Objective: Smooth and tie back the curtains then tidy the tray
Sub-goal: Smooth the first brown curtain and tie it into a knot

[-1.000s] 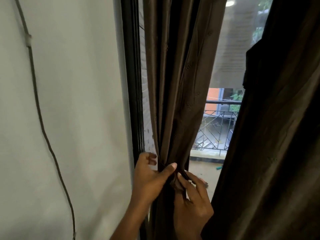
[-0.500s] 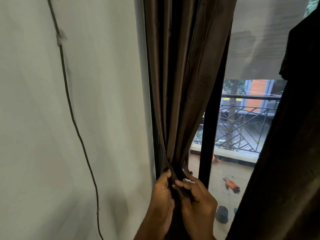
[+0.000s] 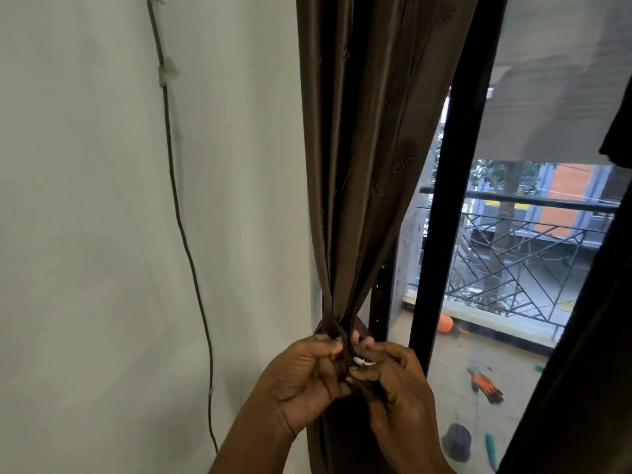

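Observation:
A dark brown curtain [image 3: 369, 148] hangs beside the window frame and is gathered into a tight bunch low down. A brown tie-back band [image 3: 331, 326] wraps the bunch. My left hand [image 3: 304, 374] grips the band and the gathered cloth from the left. Pressed against it from the right, my right hand [image 3: 393, 381] pinches the band's end, where a small white patch [image 3: 363, 361] shows between the fingers. A second dark curtain [image 3: 581, 336] hangs along the right edge. The tray is not in view.
A pale wall [image 3: 102, 234] with a thin cable [image 3: 181, 230] running down it fills the left. A black window frame post [image 3: 441, 217] stands right of the curtain. Through the glass are a balcony railing [image 3: 513, 254], orange objects and a dark pot on the floor.
The view has swung left and down, so the curtain sits further right. Both hands have closed in together on the gathered bunch and now work the band.

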